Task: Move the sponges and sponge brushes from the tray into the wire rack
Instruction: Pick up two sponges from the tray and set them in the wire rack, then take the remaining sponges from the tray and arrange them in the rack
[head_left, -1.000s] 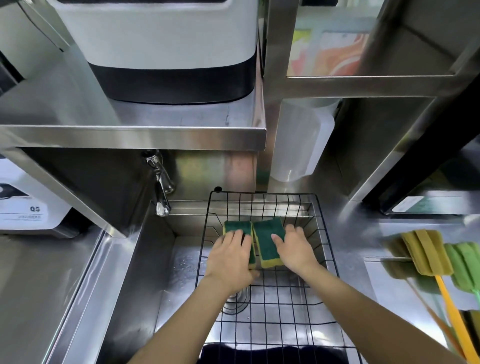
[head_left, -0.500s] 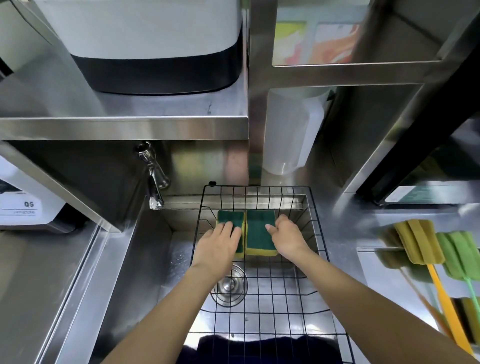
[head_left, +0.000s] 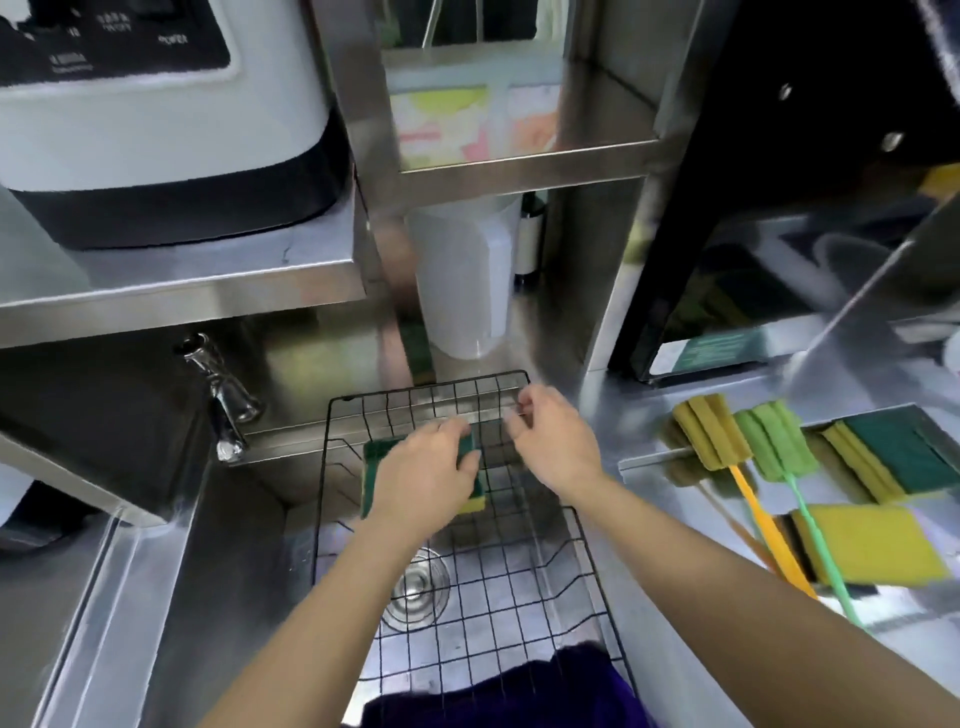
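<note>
A black wire rack (head_left: 587, 551) spans the sink. Two green-and-yellow sponges (head_left: 375, 470) lie side by side at its far end. My left hand (head_left: 423, 480) rests flat on top of them, fingers spread, covering most of both. My right hand (head_left: 553, 441) hovers above the rack's far right corner, fingers loosely curled and holding nothing. On the steel tray (head_left: 644, 462) to the right lie a yellow sponge brush (head_left: 711, 434) with an orange handle, a green sponge brush (head_left: 782, 441) with a green handle, a yellow sponge (head_left: 872, 545) and a green-topped sponge (head_left: 898, 452).
A tap (head_left: 223, 400) juts over the sink's left side, and the drain (head_left: 415, 587) shows through the rack. A white jug (head_left: 465, 280) stands behind the rack under a steel shelf (head_left: 176, 288) that carries a white appliance (head_left: 156, 114). Dark purple cloth (head_left: 498, 691) lies at the rack's near end.
My right hand has lifted off the right sponge and moved to the rack's far right corner. My left hand has slid over both sponges. The view has swung right, showing more of the tray.
</note>
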